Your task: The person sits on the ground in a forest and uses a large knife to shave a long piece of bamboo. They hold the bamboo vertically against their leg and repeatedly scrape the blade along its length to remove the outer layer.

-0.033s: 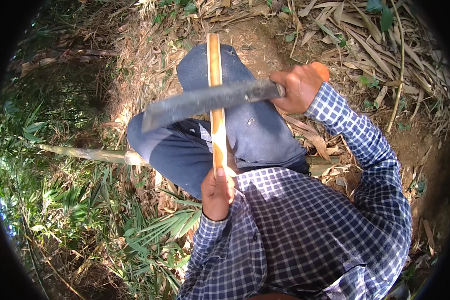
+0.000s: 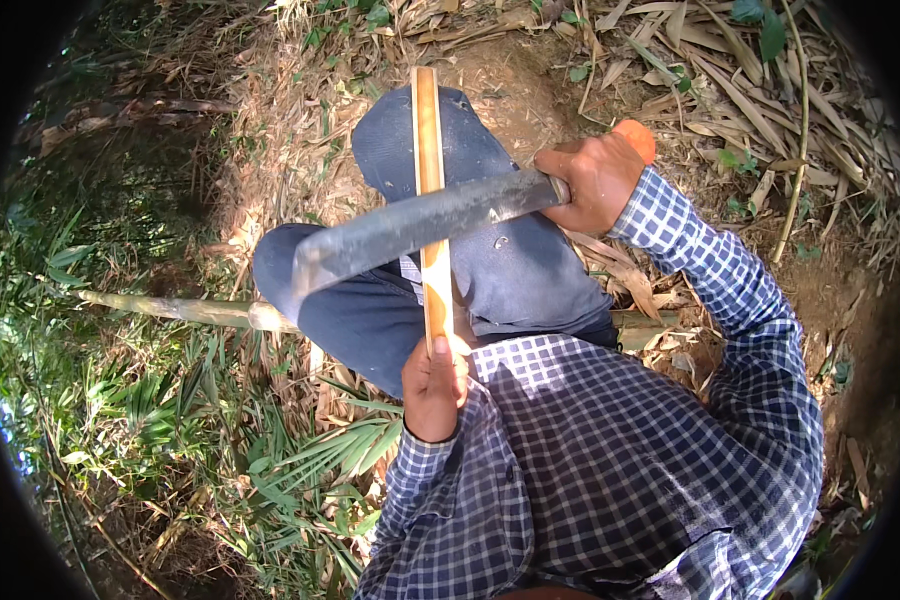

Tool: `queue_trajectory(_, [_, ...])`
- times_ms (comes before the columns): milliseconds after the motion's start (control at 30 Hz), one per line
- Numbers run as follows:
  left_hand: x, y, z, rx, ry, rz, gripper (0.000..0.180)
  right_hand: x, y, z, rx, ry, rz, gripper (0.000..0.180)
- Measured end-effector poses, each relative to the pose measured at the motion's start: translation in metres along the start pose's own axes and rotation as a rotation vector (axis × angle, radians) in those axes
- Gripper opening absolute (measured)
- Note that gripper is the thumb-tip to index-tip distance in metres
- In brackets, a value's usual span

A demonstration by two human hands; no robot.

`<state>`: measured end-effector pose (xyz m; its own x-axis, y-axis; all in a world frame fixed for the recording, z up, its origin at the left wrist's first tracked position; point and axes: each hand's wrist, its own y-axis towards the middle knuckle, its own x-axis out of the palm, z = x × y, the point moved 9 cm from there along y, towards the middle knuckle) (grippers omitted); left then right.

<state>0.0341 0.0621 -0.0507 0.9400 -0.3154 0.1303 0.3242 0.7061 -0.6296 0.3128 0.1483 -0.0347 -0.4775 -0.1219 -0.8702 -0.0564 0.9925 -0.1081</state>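
Under right hand (image 2: 592,185), knife handle (image 2: 634,138) mostly hidden

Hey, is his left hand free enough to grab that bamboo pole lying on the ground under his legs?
Probably not as things stand. The left hand is closed around the bamboo strip, and the thigh lies over the bamboo pole, covering the near part. The bare stretch runs off to his left.

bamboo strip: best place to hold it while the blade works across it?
Probably the near end, from below, where the left hand already grips the bamboo strip. The strip is long, narrow and runs away from the body; the knife, held by the right hand, crosses its middle, so the near end stays clear of the blade.
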Motion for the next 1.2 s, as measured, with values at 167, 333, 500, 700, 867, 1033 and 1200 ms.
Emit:
queue_trajectory(167, [-0.001, 0.000, 0.000, 0.014, 0.022, 0.005, 0.036, -0.015, 0.027, 0.045, 0.106, 0.035, 0.146, 0.026])
queue_trajectory(333, [0.000, 0.002, -0.002, 0.015, 0.012, 0.008, 0.035, -0.004, 0.011, 0.018, 0.010, -0.035, 0.030, 0.026])
queue_trajectory(500, [0.000, 0.005, -0.001, 0.023, 0.059, 0.017, 0.034, -0.003, 0.029, 0.069, 0.129, -0.091, 0.117, 0.022])
queue_trajectory(700, [-0.002, 0.010, 0.009, 0.135, 0.035, -0.024, 0.040, -0.007, 0.004, 0.135, 0.727, 0.501, 0.189, 0.038])
queue_trajectory(867, [0.008, 0.036, 0.034, 0.229, -0.025, -0.018, 0.043, -0.051, -0.017, 0.042, 0.203, 0.797, 0.359, 0.025])
queue_trajectory(1033, [0.010, 0.050, 0.053, 0.246, 0.172, -0.027, 0.029, 0.046, -0.047, 0.077, 0.390, 0.830, 0.308, 0.004])
queue_trajectory(1200, [0.025, 0.055, 0.061, 0.189, 0.004, -0.064, 0.023, 0.017, -0.043, 0.029, 0.379, 0.868, 0.276, 0.007])
